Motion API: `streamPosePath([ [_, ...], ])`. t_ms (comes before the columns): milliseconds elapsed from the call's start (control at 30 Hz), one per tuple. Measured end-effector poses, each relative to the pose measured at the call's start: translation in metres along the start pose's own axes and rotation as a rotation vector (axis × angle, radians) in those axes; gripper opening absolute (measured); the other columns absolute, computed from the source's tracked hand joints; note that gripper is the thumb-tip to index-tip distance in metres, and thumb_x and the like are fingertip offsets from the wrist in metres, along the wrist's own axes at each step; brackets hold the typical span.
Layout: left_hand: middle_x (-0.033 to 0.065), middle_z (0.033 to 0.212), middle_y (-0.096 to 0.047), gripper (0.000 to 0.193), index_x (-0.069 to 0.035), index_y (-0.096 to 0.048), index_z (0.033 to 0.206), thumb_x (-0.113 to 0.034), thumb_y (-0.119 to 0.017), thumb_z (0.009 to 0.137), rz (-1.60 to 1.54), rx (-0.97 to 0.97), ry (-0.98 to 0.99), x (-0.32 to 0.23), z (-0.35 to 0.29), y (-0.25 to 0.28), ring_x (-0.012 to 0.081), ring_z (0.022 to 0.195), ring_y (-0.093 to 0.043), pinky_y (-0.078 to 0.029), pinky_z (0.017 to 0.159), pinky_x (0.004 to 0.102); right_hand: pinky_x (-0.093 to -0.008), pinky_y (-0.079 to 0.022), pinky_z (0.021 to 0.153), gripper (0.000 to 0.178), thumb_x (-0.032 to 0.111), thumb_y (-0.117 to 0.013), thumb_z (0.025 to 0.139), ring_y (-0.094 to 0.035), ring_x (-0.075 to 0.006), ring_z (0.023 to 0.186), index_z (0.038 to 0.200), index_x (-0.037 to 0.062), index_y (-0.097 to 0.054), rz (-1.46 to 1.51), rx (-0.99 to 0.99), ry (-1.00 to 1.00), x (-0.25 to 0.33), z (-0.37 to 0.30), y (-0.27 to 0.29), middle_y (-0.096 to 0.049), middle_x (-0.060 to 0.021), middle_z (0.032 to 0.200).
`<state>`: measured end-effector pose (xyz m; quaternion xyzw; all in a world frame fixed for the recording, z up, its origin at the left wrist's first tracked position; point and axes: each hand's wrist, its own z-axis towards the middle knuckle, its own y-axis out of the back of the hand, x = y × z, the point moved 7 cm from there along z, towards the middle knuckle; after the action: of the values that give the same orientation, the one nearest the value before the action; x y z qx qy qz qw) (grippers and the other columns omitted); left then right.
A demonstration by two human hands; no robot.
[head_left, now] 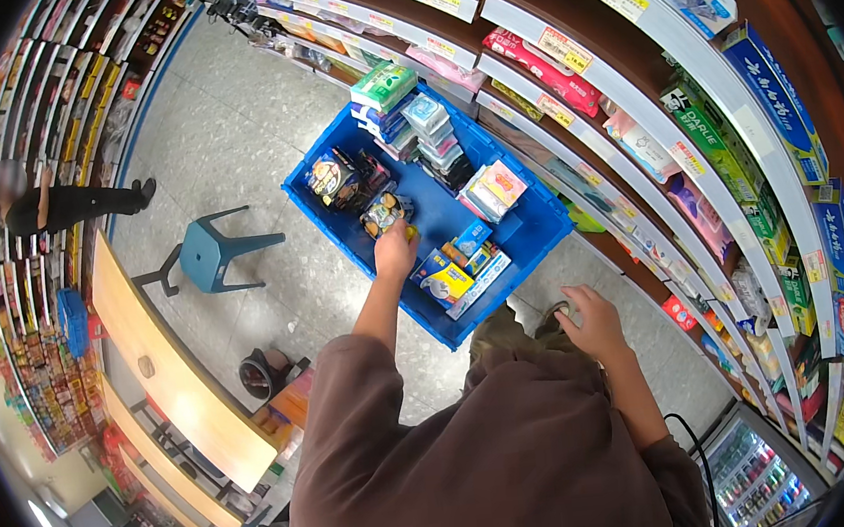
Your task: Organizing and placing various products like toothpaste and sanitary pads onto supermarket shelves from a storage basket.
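My left hand (396,253) reaches into a blue plastic crate (531,244) on the floor. Its fingers close on the near edge of a small dark package (384,213) with gold print. A larger dark-and-gold package (332,179) sits beyond it against the crate's left side. Nearer me in the crate lie a blue-and-yellow box (444,280) and a light blue box (472,239). My right hand (593,321) hangs in the air right of the crate, holding nothing, fingers apart.
Green packs (383,86), a white-blue stack (426,115) and a pink-white pack (496,187) fill other parts of the crate. Shelves of toothpaste boxes (723,142) rise close on my right. A stool (215,251), a wooden counter (187,384) and a person (66,204) are at left.
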<state>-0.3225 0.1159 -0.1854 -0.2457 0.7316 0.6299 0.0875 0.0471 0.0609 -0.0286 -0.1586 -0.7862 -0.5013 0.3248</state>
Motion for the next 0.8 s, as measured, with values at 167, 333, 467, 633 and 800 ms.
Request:
streamPosePath([
  [167,0.0202,0.092,-0.070,0.018,-0.004,-0.061,0.097,-0.016,-0.065,0.085,0.180,0.219,0.052,0.039,0.025,-0.064,0.0376,0.088,-0.068,-0.055,0.078,0.0460,-0.0400,-0.053,0.077,0.036,0.017,-0.072,0.079,-0.064,-0.0329,0.090,0.112,0.0036,-0.063,-0.041,-0.040,-0.084,-0.011,-0.008,0.002,-0.064,-0.0130,0.103],
  [333,0.0203,0.099,-0.070,0.014,-0.003,-0.063,0.100,-0.005,-0.055,0.089,0.252,0.274,0.154,0.072,0.035,-0.101,0.0355,0.095,-0.069,-0.055,0.083,0.0432,-0.0380,-0.054,0.074,0.034,0.017,-0.072,0.080,-0.065,-0.0314,0.087,0.111,0.0044,-0.063,-0.028,-0.052,-0.186,-0.025,-0.019,0.001,-0.064,-0.0122,0.102],
  [467,0.0202,0.103,-0.069,0.016,-0.003,-0.063,0.101,-0.005,-0.050,0.091,0.278,0.283,0.196,0.084,0.033,-0.108,0.0353,0.095,-0.068,-0.055,0.084,0.0429,-0.0379,-0.054,0.075,0.033,0.016,-0.071,0.081,-0.065,-0.0309,0.088,0.110,0.0041,-0.063,-0.012,-0.029,-0.251,-0.034,-0.027,-0.001,-0.064,-0.0121,0.102],
  [633,0.0187,0.106,-0.069,0.019,-0.004,-0.064,0.103,-0.007,-0.049,0.092,0.269,0.230,0.263,0.105,0.028,-0.109,0.0354,0.099,-0.067,-0.056,0.083,0.0437,-0.0391,-0.053,0.077,0.033,0.016,-0.071,0.080,-0.065,-0.0322,0.089,0.110,0.0035,-0.063,-0.025,-0.061,-0.182,-0.044,-0.033,-0.003,-0.065,-0.0128,0.102],
  [800,0.0172,0.111,-0.069,0.020,-0.006,-0.066,0.105,-0.012,-0.052,0.092,0.461,0.407,0.261,0.079,0.033,-0.105,0.0330,0.104,-0.068,-0.056,0.087,0.0415,-0.0399,-0.053,0.078,0.034,0.017,-0.072,0.079,-0.064,-0.0334,0.091,0.109,0.0040,-0.063,-0.030,-0.190,-0.201,-0.054,-0.054,0.026,-0.065,-0.0134,0.101],
])
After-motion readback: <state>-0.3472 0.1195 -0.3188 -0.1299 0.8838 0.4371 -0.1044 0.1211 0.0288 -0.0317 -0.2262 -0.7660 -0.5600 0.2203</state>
